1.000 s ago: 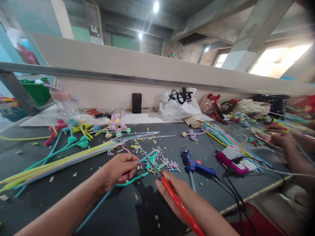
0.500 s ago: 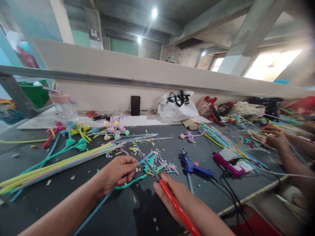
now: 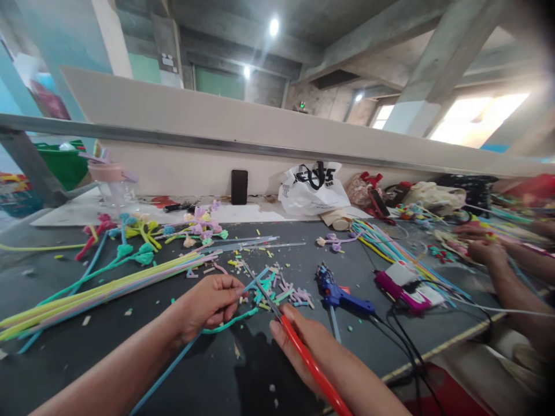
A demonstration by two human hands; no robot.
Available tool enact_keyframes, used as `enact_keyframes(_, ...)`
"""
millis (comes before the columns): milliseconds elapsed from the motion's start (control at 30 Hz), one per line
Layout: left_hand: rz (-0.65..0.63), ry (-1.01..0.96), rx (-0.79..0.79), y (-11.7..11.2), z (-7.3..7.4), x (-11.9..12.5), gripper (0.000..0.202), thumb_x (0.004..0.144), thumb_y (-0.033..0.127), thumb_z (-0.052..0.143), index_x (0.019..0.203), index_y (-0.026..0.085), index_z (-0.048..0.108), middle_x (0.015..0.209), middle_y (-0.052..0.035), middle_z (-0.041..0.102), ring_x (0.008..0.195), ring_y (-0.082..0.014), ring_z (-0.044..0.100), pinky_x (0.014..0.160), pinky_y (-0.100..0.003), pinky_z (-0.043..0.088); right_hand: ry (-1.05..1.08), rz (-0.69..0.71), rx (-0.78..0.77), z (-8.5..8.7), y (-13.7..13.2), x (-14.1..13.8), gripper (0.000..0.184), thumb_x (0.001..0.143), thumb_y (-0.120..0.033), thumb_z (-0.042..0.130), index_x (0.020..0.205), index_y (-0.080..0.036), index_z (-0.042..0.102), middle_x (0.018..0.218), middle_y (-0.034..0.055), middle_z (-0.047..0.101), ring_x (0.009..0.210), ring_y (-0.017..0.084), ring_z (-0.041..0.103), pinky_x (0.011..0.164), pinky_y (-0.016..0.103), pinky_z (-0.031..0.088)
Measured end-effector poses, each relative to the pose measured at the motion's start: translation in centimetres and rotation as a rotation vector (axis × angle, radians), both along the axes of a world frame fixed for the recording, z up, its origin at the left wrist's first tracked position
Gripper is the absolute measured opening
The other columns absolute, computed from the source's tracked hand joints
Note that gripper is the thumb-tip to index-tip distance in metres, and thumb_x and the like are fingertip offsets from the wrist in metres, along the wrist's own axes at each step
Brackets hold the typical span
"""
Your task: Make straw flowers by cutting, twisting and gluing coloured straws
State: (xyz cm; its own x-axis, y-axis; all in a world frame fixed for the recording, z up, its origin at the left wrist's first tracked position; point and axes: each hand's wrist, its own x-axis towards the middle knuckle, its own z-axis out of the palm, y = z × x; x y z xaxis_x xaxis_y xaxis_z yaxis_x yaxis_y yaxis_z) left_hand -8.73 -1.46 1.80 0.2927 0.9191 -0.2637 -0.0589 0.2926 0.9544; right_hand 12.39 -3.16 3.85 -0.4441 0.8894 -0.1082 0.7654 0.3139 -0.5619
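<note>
My left hand (image 3: 219, 300) pinches a blue pipe cleaner (image 3: 176, 364), whose long end trails toward the near table edge. Its short end pokes out past my fingertips, between or against the blades of the red-handled scissors (image 3: 310, 361). My right hand (image 3: 303, 338) grips those scissors, blades pointing away and to the left. A green pipe cleaner (image 3: 234, 320) curves beneath my left hand. Just beyond the blades lies a heap of short cut pieces (image 3: 297, 293) in lilac, teal and yellow.
A blue hot glue gun (image 3: 340, 293) with a cable lies at the right. Long pipe cleaners (image 3: 108, 286) stretch across the left, near fuzzy flower shapes (image 3: 202, 222). A phone (image 3: 239, 186) and white bag (image 3: 310, 190) stand at the back. A co-worker's hands (image 3: 488, 248) are far right.
My hands, the scissors and the blue pipe cleaner stay nearly still. The view has shifted very slightly, and the co-worker's hands at the right have moved a little.
</note>
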Motion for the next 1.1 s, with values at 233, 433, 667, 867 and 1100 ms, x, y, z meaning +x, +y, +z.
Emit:
enact_keyframes(233,-0.002,-0.007,-0.004,0.0,0.3,0.0,0.026,0.074,0.040,0.057,0.077,0.015,0.054,0.042,0.0060,0.050,0.025,0.0003,0.023,0.030,-0.015,0.008,0.016,-0.005,0.001,0.0,0.0,0.0,0.026,0.084,-0.047,0.032,0.075,-0.023,0.038,0.058,-0.0035,0.048,0.050,0.011,0.040,0.049,0.022,0.028)
enact_keyframes(433,-0.013,0.005,-0.011,0.0,0.4,-0.1,0.025,0.074,0.039,0.056,0.079,0.015,0.054,0.042,0.0062,0.050,0.025,0.0000,0.023,0.030,-0.015,0.008,0.014,-0.004,0.011,-0.2,0.0,-0.1,0.026,0.083,-0.046,0.033,0.075,-0.023,0.038,0.058,-0.0037,0.049,0.049,0.011,0.040,0.050,0.022,0.028)
enact_keyframes(667,-0.022,0.032,-0.012,0.0,0.5,-0.3,0.025,0.075,0.039,0.054,0.079,0.014,0.054,0.043,0.0057,0.050,0.025,-0.0001,0.024,0.029,-0.015,0.008,0.034,0.003,-0.018,0.0,0.0,-0.1,0.025,0.082,-0.046,0.036,0.075,-0.022,0.040,0.057,-0.0043,0.046,0.049,0.010,0.039,0.049,0.023,0.028)
enact_keyframes(867,-0.017,0.008,-0.005,-0.1,0.2,-0.4,0.024,0.075,0.038,0.054,0.080,0.014,0.054,0.044,0.0056,0.050,0.026,-0.0002,0.024,0.030,-0.015,0.008,0.197,-0.042,0.055,-1.1,-0.1,-0.4,0.025,0.080,-0.044,0.037,0.069,-0.021,0.039,0.055,-0.0054,0.036,0.048,0.009,0.033,0.047,0.023,0.025)
enact_keyframes(1100,-0.022,-0.061,-0.026,-0.2,0.5,-0.5,0.024,0.074,0.039,0.057,0.075,0.015,0.052,0.045,0.0060,0.050,0.026,0.0008,0.022,0.030,-0.014,0.009,0.257,-0.120,-0.036,-1.4,0.5,-0.6,0.022,0.076,-0.035,0.043,0.060,-0.020,0.038,0.053,-0.0050,0.034,0.048,0.008,0.033,0.045,0.020,0.029)
